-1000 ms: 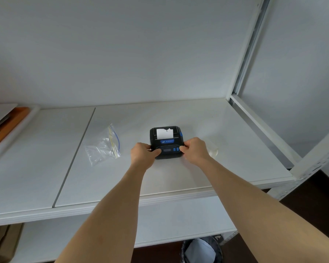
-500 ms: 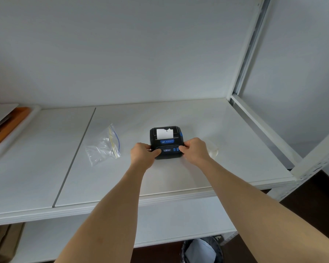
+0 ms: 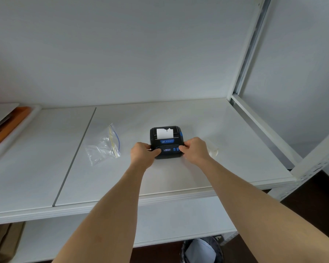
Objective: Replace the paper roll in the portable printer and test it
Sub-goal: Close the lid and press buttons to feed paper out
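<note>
A small black portable printer [image 3: 167, 141] with blue buttons and a lit display sits on the white shelf [image 3: 179, 177]. A short strip of white paper [image 3: 164, 133] sticks out of its top slot, lying over the lid. My left hand [image 3: 143, 153] grips the printer's left front corner, thumb on the front panel. My right hand [image 3: 195, 149] holds the right front corner, with its thumb at the blue buttons. A whitish roll-like object [image 3: 213, 149] lies just right of my right hand, partly hidden by it.
An empty clear zip bag [image 3: 104, 147] lies on the shelf left of the printer. Orange and white flat items [image 3: 6, 126] sit at the far left. A white rack post [image 3: 254, 44] stands at the right. A bin [image 3: 201, 251] stands on the floor below.
Both hands stay on the printer's front corners. The paper strip looks slightly longer than a second ago. Nothing else has moved.
</note>
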